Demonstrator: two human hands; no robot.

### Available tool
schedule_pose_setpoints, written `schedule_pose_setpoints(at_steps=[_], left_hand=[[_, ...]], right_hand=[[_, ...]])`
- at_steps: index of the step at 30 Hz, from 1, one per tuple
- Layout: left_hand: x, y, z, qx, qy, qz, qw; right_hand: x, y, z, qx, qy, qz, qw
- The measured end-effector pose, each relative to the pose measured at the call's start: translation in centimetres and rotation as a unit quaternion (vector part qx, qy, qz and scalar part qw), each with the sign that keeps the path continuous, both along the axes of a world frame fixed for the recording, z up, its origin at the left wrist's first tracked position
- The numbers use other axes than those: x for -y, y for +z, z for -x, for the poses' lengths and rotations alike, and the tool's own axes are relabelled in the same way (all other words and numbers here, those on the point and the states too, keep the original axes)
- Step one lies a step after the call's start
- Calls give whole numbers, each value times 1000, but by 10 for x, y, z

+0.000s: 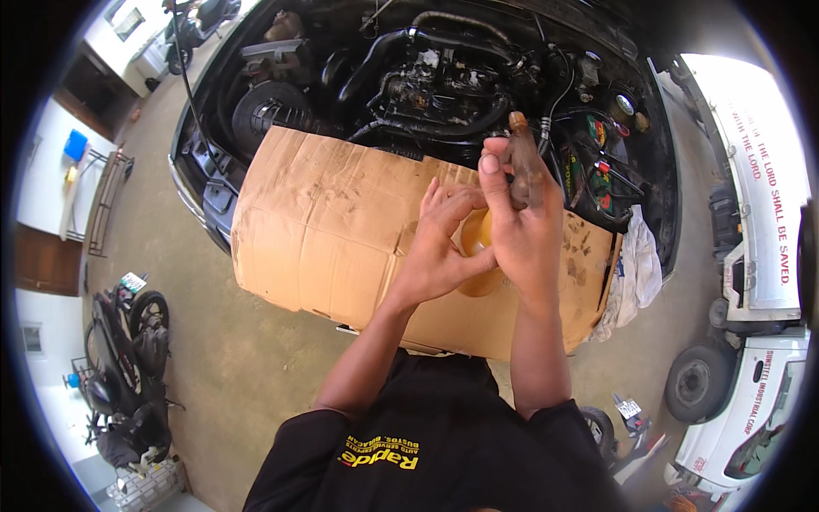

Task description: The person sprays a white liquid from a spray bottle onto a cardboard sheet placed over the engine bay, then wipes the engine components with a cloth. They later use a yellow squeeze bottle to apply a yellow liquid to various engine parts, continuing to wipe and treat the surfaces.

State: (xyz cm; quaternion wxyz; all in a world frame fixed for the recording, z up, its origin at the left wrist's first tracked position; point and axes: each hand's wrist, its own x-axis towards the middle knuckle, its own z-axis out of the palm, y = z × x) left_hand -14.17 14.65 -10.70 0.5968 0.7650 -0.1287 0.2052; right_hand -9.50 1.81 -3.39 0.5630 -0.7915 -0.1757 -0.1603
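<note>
Both hands are raised over a flat sheet of brown cardboard (333, 213) at the front of an open engine bay. My left hand (439, 243) curls round a rounded, see-through amber container (480, 284), its thumb across the front. My right hand (531, 243) is beside it, thumb up, closed on a smoky translucent bottle (527, 166) with an orange-brown top (517, 119). The hands touch or nearly touch, and the palms hide much of both things.
Beyond the cardboard lies the engine (435, 94) with hoses; a battery (597, 162) is on its right. A white cloth (636, 269) hangs over the right front edge. Motorcycles (128, 367) stand at left, and a white truck (742, 401) is at right.
</note>
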Motion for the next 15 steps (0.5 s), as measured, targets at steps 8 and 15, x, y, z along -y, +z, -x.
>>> schedule_pose_setpoints(at_steps=[8, 15], left_hand=[[-65, -16, -9, -162, -36, 45, 985], [-137, -73, 51, -117, 6, -23, 993]], right_hand=[[-69, -27, -45, -107, -81, 91, 987], [-56, -32, -61, -116, -93, 75, 986]])
